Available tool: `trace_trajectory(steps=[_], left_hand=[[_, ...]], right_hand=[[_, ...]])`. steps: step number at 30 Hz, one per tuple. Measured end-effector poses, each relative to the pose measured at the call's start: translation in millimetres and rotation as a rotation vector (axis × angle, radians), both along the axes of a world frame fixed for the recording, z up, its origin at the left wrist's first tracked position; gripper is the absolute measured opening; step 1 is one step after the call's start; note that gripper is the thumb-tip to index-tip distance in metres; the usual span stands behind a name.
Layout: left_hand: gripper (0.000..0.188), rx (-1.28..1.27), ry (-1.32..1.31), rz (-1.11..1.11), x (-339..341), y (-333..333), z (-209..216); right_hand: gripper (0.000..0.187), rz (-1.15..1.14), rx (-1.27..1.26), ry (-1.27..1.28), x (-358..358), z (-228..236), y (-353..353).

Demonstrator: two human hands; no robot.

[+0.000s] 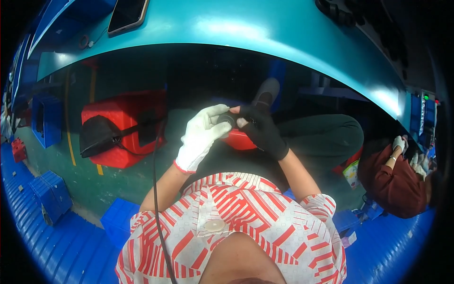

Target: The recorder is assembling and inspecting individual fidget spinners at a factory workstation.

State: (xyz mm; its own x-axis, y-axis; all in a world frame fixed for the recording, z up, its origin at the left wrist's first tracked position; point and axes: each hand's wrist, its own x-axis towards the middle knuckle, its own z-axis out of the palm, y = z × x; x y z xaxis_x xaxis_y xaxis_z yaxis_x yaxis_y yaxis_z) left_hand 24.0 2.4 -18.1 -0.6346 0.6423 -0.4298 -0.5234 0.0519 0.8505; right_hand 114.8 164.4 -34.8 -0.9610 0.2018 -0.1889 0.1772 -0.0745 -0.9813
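Over my lap, both hands meet around a small dark round part (228, 119) with a ring-shaped face. My left hand (201, 132), in a white knit glove with a red cuff edge, pinches it between thumb and fingers. From the other side, my right hand (262, 131), in a black glove with bare fingertips, has its thumb and forefinger closed at the part's edge. The fingers cover much of the part, so its exact kind cannot be made out. Just below the hands a red surface (240, 140) shows between my legs.
Ahead runs a teal worktable (198, 23) with a phone (127, 16) on it. At left stand a red stool (113, 142) with a black bag (98, 136) and a blue crate (46, 120). A dark cable (156, 199) hangs past my left arm. Another person (397, 182) sits at right.
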Motion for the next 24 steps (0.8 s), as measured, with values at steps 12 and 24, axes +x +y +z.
trace_trajectory(steps=[12, 24], left_hand=[[0.047, 0.122, -0.128, 0.094, 8, 2, 4], [0.044, 0.020, -0.123, 0.053, 7, -1, 4]], right_hand=[[0.046, 0.119, -0.107, 0.029, -1, 0, -1], [0.048, 0.171, -0.300, -0.059, -4, 1, 3]])
